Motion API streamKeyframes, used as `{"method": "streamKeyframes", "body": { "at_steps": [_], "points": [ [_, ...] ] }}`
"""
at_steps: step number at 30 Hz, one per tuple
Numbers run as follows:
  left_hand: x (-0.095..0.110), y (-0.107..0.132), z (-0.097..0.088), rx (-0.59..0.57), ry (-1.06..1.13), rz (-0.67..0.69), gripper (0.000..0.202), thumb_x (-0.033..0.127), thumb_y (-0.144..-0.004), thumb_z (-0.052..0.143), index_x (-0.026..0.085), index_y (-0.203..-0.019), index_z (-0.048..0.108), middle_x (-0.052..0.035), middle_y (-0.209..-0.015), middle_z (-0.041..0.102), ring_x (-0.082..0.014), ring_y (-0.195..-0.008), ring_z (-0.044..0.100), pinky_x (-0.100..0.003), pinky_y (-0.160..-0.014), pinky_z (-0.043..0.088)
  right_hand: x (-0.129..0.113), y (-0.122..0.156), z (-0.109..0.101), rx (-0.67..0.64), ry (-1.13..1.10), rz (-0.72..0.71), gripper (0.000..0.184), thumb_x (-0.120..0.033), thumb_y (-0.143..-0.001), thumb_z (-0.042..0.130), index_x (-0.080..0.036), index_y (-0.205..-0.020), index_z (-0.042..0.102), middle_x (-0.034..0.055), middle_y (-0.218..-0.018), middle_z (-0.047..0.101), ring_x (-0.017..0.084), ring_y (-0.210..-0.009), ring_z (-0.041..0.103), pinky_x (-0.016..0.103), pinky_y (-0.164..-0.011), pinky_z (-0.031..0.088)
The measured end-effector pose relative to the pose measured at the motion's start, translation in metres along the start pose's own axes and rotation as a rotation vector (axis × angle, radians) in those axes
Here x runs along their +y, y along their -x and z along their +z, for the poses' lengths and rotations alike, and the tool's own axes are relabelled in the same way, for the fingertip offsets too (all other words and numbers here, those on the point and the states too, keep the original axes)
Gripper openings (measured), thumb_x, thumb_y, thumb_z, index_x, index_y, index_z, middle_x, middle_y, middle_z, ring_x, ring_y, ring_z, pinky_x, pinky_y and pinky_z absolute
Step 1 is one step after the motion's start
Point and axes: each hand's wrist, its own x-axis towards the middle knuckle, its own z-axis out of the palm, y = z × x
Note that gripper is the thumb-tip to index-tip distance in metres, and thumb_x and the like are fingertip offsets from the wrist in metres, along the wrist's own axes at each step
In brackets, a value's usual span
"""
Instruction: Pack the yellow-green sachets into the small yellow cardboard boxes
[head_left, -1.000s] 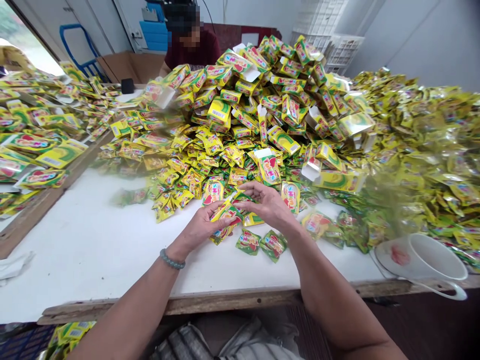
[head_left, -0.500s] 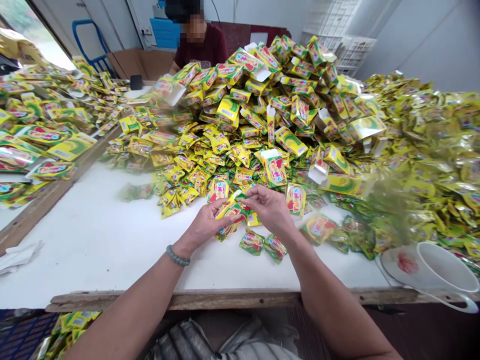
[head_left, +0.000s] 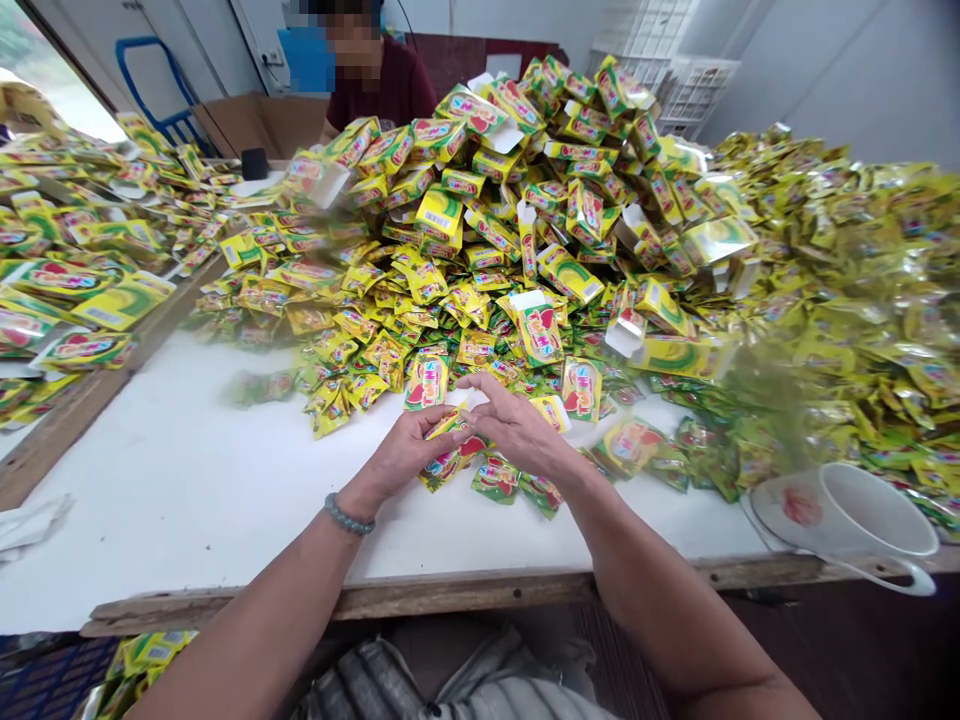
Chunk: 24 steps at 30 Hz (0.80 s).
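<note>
Now, from the head view, both hands meet around the middle of the white surface [head_left: 225, 470], between its wooden near edge [head_left: 517, 595] and the heap beyond. The left hand [head_left: 412, 447] has a slim yellow-and-green printed cardboard carton [head_left: 441, 466], thumb across its face, fingers along the far side: a pinching grip, with the carton tilted, upper end toward the far right. And the right hand [head_left: 508, 422]! Fingertips gathered at that upper end, where something white shows; whether this grip is pinching a flap or merely touching it, I can't tell.

For tidy handling, I'd judge, the left grip should be steady yet gentle, since thin card probably creases easily, with the right fingertips pressing close to the end, not the middle. Mind that right wrist, too: two green foil sachets [head_left: 495, 478] lie just on its near side, one partly covered. Another printed carton [head_left: 426, 382] lies just beyond the left fingers. Toward the far edge, a tall jumble of yellow cartons [head_left: 491, 165] rises behind loose yellow sachets [head_left: 420, 283]; at the near edge, well right, sits a white cup with a red flower [head_left: 795, 508].
</note>
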Motion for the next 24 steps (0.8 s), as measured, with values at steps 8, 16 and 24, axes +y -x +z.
{"method": "streamKeyframes", "body": {
  "at_steps": [8,16,24],
  "points": [
    [0.010,-0.004,0.005,0.314,0.274,0.066,0.081,0.044,-0.074,0.080,0.026,-0.139,0.036,-0.0033,-0.098,0.073,-0.0198,-0.074,0.071,-0.032,-0.069,0.059,0.012,-0.011,0.011,0.638,-0.083,-0.082,0.013,-0.032,-0.088,0.059,-0.021,-0.090,0.066,0.0077,-0.093,0.068,0.020,-0.086,0.063,0.032,-0.076,0.051],
    [0.010,-0.001,-0.001,0.241,0.273,0.103,0.058,0.044,-0.079,0.075,0.024,-0.127,0.049,-0.0017,-0.097,0.070,-0.0156,-0.067,0.068,-0.034,-0.068,0.062,0.025,-0.016,0.024,0.392,-0.272,-0.036,0.019,-0.039,-0.084,0.065,-0.021,-0.084,0.072,0.0047,-0.086,0.070,0.019,-0.081,0.063,0.033,-0.076,0.051],
    [0.013,-0.001,-0.005,0.129,0.347,0.035,0.054,0.041,-0.076,0.079,0.023,-0.116,0.049,0.0028,-0.081,0.068,-0.0146,-0.059,0.067,-0.033,-0.060,0.062,0.019,-0.012,0.021,0.217,-0.580,0.006,0.041,-0.046,-0.083,0.068,-0.024,-0.117,0.058,0.0039,-0.095,0.072,0.019,-0.081,0.066,0.032,-0.075,0.053]
  ]
}}
